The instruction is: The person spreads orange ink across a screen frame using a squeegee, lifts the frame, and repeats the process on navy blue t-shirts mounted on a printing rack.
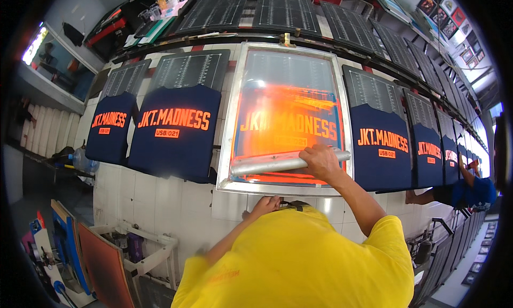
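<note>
A silver metal squeegee (267, 162) lies across the near part of a metal-framed printing screen (228, 121). My right hand (320, 162) is wrapped round the squeegee toward its right end. Bright orange ink (299, 97) smears the mesh, and orange lettering shows through it. Close to my waist, below the screen's near edge, my left hand (265, 205) has its fingers curled beside a dark strap-like thing (293, 203); what it holds, if anything, is hidden. Under the screen, the board is only partly visible through the mesh.
Navy shirts with orange lettering lie on boards to the left (173, 142) and right (379, 158). More dark boards (286, 11) line the far side. At far right another person (470, 190) reaches toward a shirt. Behind me at left stands a white rack (160, 252) with leaning panels.
</note>
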### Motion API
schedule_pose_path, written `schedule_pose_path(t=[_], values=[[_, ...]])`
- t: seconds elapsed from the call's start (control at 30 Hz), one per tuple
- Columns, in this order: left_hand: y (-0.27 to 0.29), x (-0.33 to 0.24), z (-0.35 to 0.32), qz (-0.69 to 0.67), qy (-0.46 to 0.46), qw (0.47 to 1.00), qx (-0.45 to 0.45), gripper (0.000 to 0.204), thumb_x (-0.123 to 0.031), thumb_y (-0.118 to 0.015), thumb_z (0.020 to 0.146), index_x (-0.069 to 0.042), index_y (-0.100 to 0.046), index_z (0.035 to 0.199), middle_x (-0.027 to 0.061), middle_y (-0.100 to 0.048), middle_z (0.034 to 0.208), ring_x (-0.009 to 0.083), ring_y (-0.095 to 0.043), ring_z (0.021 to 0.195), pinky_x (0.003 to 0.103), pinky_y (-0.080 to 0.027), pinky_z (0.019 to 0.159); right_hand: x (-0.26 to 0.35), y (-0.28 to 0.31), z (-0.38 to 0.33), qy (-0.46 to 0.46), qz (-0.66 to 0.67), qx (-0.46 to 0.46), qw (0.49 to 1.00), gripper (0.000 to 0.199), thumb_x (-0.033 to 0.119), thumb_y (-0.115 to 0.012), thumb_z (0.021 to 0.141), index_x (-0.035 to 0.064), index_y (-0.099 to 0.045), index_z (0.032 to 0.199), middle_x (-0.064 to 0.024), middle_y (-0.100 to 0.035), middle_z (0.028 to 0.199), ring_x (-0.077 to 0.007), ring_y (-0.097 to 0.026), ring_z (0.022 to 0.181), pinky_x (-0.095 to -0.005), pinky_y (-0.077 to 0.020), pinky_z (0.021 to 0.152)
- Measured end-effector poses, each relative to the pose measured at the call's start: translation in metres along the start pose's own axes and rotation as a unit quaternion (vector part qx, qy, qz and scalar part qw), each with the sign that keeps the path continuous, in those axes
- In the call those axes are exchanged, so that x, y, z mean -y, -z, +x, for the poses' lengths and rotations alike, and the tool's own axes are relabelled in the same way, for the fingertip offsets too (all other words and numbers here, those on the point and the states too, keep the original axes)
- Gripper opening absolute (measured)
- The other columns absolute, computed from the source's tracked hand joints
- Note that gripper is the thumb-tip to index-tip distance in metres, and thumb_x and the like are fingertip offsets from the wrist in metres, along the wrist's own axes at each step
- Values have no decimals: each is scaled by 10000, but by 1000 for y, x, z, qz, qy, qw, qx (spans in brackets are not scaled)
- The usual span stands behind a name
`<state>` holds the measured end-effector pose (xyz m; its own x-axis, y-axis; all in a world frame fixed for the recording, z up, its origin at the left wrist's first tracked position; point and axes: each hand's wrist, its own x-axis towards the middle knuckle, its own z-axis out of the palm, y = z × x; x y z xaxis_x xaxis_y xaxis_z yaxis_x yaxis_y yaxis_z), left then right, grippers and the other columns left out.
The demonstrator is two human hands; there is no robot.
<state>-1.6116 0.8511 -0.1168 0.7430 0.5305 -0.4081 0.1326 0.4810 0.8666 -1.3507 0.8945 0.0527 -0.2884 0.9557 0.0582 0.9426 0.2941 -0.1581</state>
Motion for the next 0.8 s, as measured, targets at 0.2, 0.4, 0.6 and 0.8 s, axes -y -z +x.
schedule_pose_path(t=[0.2,0.4,0.6,0.8], values=[[-11,-30,-10,12,13,999,-41,459,-426,-427,1051,-94,-505,743,-31,-449,636,93,-396,583,275,-352,558,-61,-1,14,-56,27,-53,997,226,174,-778,691,132,-669,884,-66,-668,822,-293,-655,802,-440,-510,692],[-3,-17,-7,-15,38,999,-15,443,-420,-466,1043,-25,-537,854,-4,-500,705,103,-464,652,270,-409,617,-124,1,87,-123,-15,-95,988,263,202,-758,708,141,-684,953,-93,-691,820,-318,-670,787,-462,-519,713],[-7,-28,-14,15,46,998,-27,456,-430,-467,1041,-27,-541,840,-3,-518,728,99,-468,662,266,-409,625,-145,-4,115,-135,-20,-73,988,280,266,-765,710,129,-680,940,-106,-695,842,-335,-670,811,-470,-519,715],[-5,-20,-11,9,26,999,-40,485,-462,-457,1037,-36,-534,817,5,-507,711,103,-462,662,275,-406,630,-117,-5,87,-131,-10,-64,989,227,243,-747,715,122,-663,887,-84,-691,808,-313,-675,782,-469,-518,712]])
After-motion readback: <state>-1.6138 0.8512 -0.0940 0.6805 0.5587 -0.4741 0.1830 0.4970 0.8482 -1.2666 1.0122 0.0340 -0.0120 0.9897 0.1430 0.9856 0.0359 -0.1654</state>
